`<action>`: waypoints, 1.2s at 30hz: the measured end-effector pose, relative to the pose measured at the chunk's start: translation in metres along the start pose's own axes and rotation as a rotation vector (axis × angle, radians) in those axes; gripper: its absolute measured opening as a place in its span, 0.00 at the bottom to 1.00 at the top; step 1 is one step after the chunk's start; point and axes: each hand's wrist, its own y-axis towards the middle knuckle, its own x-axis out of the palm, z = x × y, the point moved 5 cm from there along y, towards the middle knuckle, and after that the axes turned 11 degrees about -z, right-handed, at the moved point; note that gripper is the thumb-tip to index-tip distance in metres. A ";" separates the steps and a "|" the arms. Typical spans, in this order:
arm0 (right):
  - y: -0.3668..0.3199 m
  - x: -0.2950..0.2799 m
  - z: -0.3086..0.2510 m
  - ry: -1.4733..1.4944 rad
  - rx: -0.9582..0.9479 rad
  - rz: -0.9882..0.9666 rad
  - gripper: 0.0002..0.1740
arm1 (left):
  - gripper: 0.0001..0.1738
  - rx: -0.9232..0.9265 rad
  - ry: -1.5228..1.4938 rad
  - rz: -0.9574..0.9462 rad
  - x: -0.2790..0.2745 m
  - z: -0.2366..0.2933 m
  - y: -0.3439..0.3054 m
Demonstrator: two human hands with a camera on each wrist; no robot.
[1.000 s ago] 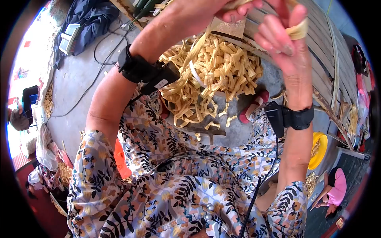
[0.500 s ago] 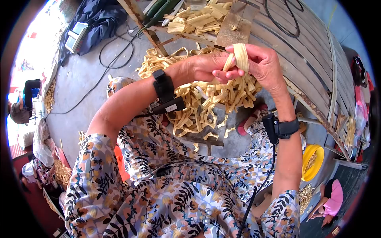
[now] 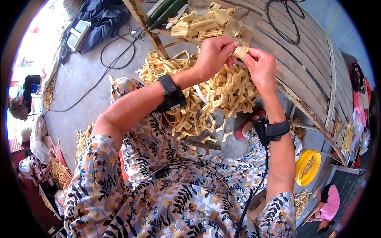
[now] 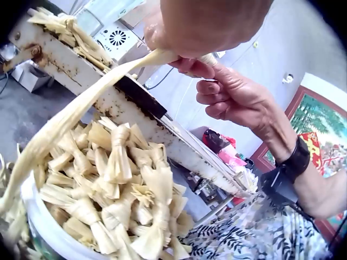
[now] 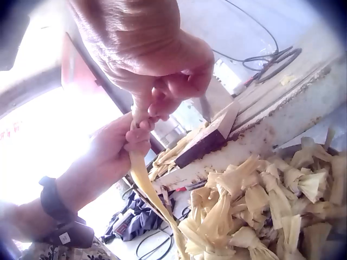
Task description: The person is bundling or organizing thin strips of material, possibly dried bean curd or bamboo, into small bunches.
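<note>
Close over the edge of a slatted table, my left hand (image 3: 213,57) and right hand (image 3: 262,69) meet, both pinching one pale yellow flat strip (image 3: 241,52). Between the fingertips the strip is folded into a short wrapped band. Its long tail (image 4: 81,105) hangs from the left hand toward the heap below, as the left wrist view shows. Under the hands stands a white-rimmed bucket (image 4: 40,216) heaped with knotted yellow pieces (image 3: 228,89). Loose uncut strips (image 3: 162,65) lie left of it, partly behind the left forearm.
The slatted table (image 3: 301,67) holds a small board (image 3: 240,29), flat yellow pieces (image 3: 202,24), green cucumbers (image 3: 166,14) and a black cable (image 3: 291,35). A yellow bucket (image 3: 298,168) stands at right. Another person (image 3: 329,202) bends at far right.
Both hands came down from the top of the view and drew together over the table edge. The strip's loop around the right fingers is now a tight band pinched between both hands.
</note>
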 end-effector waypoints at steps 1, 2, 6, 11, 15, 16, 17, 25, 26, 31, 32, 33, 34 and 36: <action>0.002 0.001 0.001 0.045 0.006 -0.042 0.06 | 0.10 0.014 0.034 -0.006 0.000 0.001 0.000; 0.002 0.001 0.001 0.090 0.013 -0.085 0.06 | 0.10 0.026 0.067 -0.012 0.000 0.002 -0.001; 0.003 0.005 0.008 0.213 0.117 -0.212 0.07 | 0.12 0.025 0.040 -0.054 0.002 -0.002 -0.005; 0.002 0.008 0.020 0.139 0.040 -0.104 0.07 | 0.14 -0.089 0.332 -0.117 0.008 0.009 -0.006; -0.006 0.012 0.006 -0.172 -0.247 0.087 0.07 | 0.15 -0.044 0.406 -0.111 0.008 0.000 -0.003; -0.009 0.012 -0.002 -0.274 -0.314 0.137 0.07 | 0.14 -0.070 0.333 -0.119 0.006 -0.001 -0.004; -0.010 0.012 -0.004 -0.236 -0.326 0.128 0.07 | 0.13 -0.095 0.258 -0.124 0.004 -0.002 -0.005; -0.012 0.007 -0.013 0.013 -0.275 0.037 0.08 | 0.08 -0.233 -0.211 -0.147 -0.005 -0.019 -0.002; -0.012 0.007 -0.011 -0.010 -0.256 0.019 0.08 | 0.08 -0.192 -0.106 -0.138 -0.005 -0.017 -0.001; -0.011 0.007 -0.011 -0.150 -0.222 -0.006 0.09 | 0.09 0.044 0.079 -0.145 0.001 -0.017 0.002; -0.011 0.007 -0.009 -0.070 -0.223 0.016 0.09 | 0.09 0.070 0.100 -0.141 0.000 -0.018 0.003; -0.010 0.008 -0.004 0.012 -0.223 0.040 0.09 | 0.09 -0.028 -0.003 -0.175 0.000 -0.019 0.002; -0.009 0.008 -0.001 0.091 -0.224 0.065 0.08 | 0.09 -0.125 -0.106 -0.208 -0.002 -0.019 0.001; -0.003 -0.003 0.009 0.455 -0.065 0.101 0.09 | 0.09 -0.250 -0.284 -0.200 -0.001 -0.017 -0.001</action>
